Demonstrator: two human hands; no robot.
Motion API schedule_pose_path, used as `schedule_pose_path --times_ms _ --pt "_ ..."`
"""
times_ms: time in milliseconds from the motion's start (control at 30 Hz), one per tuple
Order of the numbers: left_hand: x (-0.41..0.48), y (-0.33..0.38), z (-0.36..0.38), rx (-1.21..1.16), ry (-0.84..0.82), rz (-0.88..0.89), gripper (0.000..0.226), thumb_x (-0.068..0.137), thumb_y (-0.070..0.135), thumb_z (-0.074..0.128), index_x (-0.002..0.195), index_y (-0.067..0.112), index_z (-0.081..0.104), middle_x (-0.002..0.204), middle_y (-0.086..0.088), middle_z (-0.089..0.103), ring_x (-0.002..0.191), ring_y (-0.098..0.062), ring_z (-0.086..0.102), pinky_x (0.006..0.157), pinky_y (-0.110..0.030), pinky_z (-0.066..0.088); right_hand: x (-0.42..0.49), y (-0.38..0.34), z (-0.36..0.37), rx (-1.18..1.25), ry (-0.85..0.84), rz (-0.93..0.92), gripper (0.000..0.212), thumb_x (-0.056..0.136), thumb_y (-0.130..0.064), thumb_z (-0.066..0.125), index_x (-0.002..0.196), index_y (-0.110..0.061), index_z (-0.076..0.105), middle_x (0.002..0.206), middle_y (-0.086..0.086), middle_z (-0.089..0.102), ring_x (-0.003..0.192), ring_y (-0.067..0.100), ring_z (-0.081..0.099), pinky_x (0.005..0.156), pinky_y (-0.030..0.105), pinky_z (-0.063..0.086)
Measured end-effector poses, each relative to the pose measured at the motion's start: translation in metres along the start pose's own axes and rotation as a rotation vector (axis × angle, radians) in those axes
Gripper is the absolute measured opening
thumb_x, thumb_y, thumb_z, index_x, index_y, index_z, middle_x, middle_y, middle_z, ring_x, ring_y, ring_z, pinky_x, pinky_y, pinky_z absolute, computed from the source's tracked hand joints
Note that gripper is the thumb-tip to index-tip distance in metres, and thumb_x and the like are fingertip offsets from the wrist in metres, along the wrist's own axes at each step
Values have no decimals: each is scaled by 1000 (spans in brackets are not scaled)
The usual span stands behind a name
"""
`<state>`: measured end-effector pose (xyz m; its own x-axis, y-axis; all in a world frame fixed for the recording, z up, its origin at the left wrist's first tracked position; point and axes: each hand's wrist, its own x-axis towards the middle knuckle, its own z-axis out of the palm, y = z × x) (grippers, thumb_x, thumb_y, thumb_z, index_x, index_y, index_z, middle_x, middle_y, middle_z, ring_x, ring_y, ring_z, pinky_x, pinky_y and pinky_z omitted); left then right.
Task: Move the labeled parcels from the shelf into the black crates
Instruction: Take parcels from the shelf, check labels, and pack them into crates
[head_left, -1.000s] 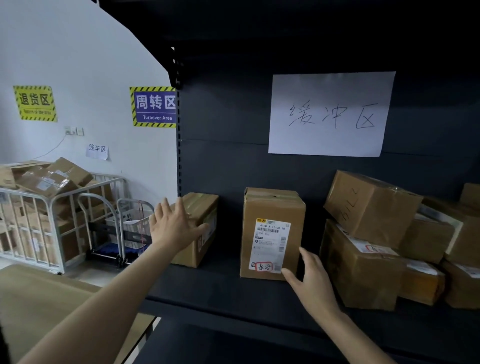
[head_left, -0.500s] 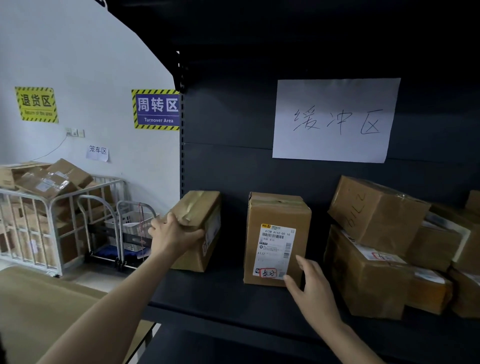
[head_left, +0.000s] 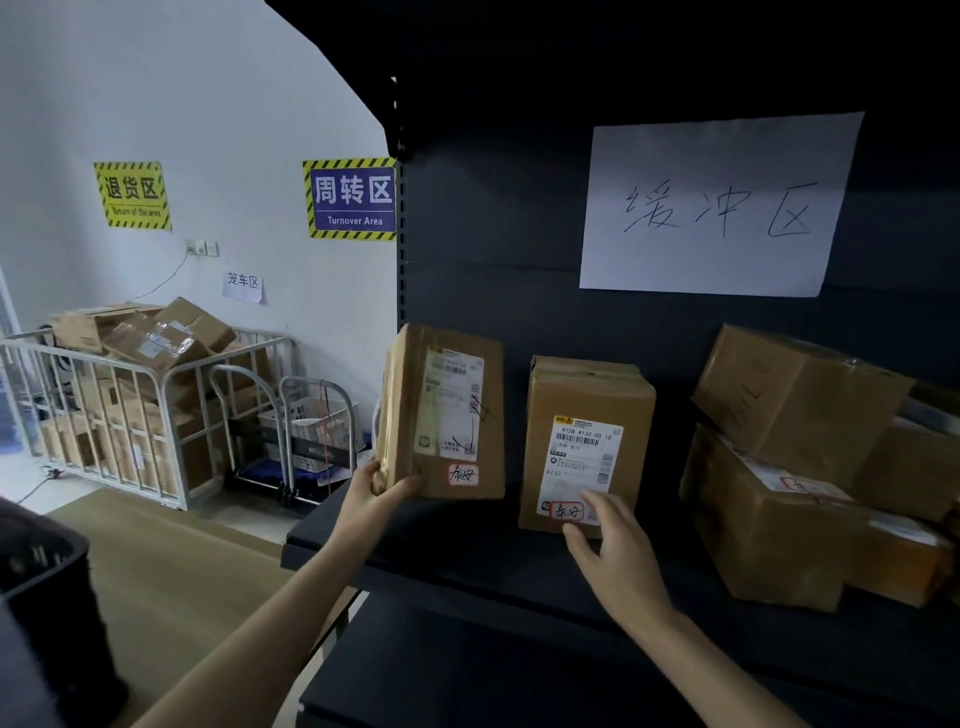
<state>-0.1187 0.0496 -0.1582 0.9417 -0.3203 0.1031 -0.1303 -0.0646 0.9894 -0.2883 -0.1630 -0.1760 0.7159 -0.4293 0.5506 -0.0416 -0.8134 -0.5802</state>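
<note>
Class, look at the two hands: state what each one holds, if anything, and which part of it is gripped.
The left hand grips the tilted parcel by its lower left corner. The right hand holds nothing; it only reaches the upright parcel.

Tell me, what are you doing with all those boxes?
A person is sorting parcels at a dark shelf. The left hand grips the lower corner of one labeled parcel, lifted off the shelf with its label facing out. The right hand, open, touches the next parcel, which stands upright on the shelf. More boxes are piled at the right.
</note>
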Motion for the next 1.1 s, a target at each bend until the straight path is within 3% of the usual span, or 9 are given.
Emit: schedule_pose_path --times_ms 100,167,233,300,367,567,833,1000,1100 --pt "3 -8 -6 41 -56 -27 75 73 27 78 134 12 37 107 -2 60 86 -5 57 62 -14 43 0 1 1 13 -8 14 46 91 -25 56 134 -15 43 133 -5 44 121 5 42 98 19 38" --pt "5 -7 -6 75 -84 -16 67 81 16 72 137 13 34 112 -5 62 88 -7 60 63 -14 45 0 2 1 7 -6 17 45 91 -25 56 134 -15 44 131 -5 45 118 2 42 98 18 38" --pt "7 -5 -3 116 -107 12 68 82 10 69 139 13 32 116 -7 60 94 -14 61 76 -22 50 0 4 0 0 -1 22 44 91 -25 55 133 -15 44 130 -6 46 117 2 42 96 17 37" --pt "10 -3 -1 194 -113 30 66 83 6 67 139 13 32 119 -9 59 105 -22 60 93 -40 49 -1 6 -2 -8 1 34 44 91 -24 55 133 -16 44 130 -6 46 115 0 41 95 17 37" --pt "11 -3 2 284 -117 36 57 86 7 63 136 14 36 122 -12 58 111 -26 57 99 -47 45 -1 8 -3 -19 6 44 44 91 -24 55 133 -16 44 129 -6 46 112 -2 40 93 16 36" --pt "17 -10 16 407 -114 -3 57 85 13 66 135 11 38 128 -14 54 119 -28 50 92 -33 40 -2 15 -10 -46 16 76 44 92 -24 54 134 -16 44 130 -4 46 112 -1 39 92 16 36" --pt "31 11 22 133 -23 -75 70 89 30 60 145 8 25 144 -17 40 129 -32 43 104 -40 36 -4 21 -14 -51 27 102 43 92 -24 54 133 -16 45 132 -4 46 116 3 42 93 17 37" --pt "47 28 36 -6 -22 -127 73 87 48 56 142 7 33 141 -14 44 127 -30 45 108 -42 36 -4 26 -17 -57 22 122 42 92 -24 54 132 -16 46 132 -4 46 117 7 45 94 20 40" --pt "54 29 44 -21 -49 -183 69 88 48 54 139 5 34 136 -17 48 123 -32 48 108 -44 37 -4 30 -19 -65 26 138 41 92 -24 54 132 -16 46 132 -4 46 118 6 44 93 18 38"
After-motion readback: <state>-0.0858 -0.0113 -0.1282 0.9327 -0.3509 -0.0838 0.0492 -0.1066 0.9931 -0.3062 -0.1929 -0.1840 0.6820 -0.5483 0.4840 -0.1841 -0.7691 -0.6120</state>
